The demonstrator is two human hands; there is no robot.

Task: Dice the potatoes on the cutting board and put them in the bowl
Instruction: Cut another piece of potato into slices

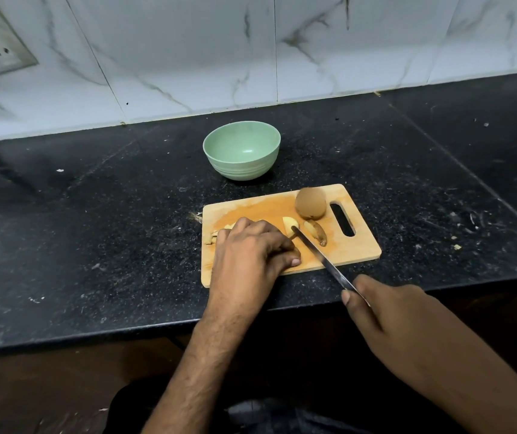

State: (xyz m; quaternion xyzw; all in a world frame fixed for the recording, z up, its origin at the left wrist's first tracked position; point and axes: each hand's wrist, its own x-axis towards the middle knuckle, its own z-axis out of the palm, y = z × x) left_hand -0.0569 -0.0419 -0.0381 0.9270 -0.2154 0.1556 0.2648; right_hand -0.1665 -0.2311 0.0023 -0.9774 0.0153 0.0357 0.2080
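potato pieces point(290, 226) are pinned on the cutting board point(345, 245) by the left hand point(251, 249); a knife point(323, 258) is gripped by the right hand point(376, 305).

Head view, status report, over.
Left hand holds cut potato pieces; right hand grips knife. Whole potato uncut, bowl empty. Nothing blocking.

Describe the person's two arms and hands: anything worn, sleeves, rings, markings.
Both arms are bare from the hands back to where they leave the frame; no sleeves show. The left hand and right hand wear no gloves, and no rings, watch or bracelets are visible. The left forearm has visible hair. The right arm lies in dimmer light, so fine marks cannot be made out.
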